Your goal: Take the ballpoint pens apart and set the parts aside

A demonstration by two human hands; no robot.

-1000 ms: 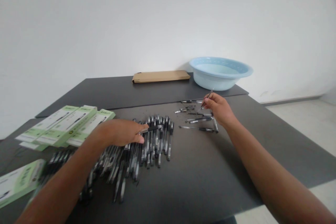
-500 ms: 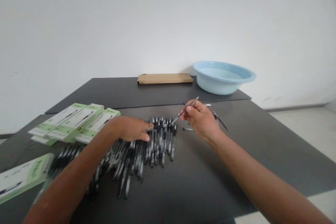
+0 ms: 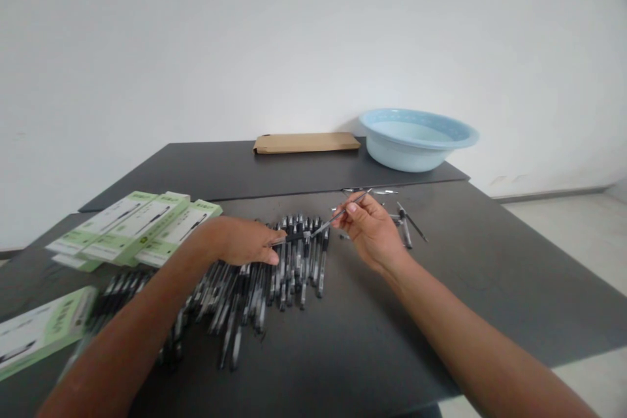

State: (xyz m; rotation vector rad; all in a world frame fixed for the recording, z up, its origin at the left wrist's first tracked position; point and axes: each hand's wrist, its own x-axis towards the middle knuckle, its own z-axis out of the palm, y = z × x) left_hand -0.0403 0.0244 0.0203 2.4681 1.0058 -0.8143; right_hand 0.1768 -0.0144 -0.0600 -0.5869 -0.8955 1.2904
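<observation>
Pen barrel (image 3: 295,236) with a black grip was found in the left hand (image 3: 249,241), pinched between thumb and fingers above a pile of pens (image 3: 298,277). The right hand (image 3: 368,225) was likewise pinched, its fingertips gripping a thin refill (image 3: 324,226) aslant. The refill's lower tip was at the barrel's end; whether it had entered could not be told. Loose pen parts (image 3: 406,228) lay beside and beyond the right hand.

The tabletop (image 3: 362,346) was dark grey and matt, crossed by a seam (image 3: 220,198) dividing a near section from a far one. On the far section, a flat brown cardboard piece (image 3: 306,143) lay near the back edge, and a light-blue basin (image 3: 418,158) stood at the right corner. Green-and-white boxes (image 3: 120,228) overlapped at the left; a single box (image 3: 46,333) lay nearer.

Behind rose a plain pale wall (image 3: 245,39), faintly scuffed low at the right, with dark skirting (image 3: 553,194) along its foot. The floor (image 3: 588,225) was pale.
</observation>
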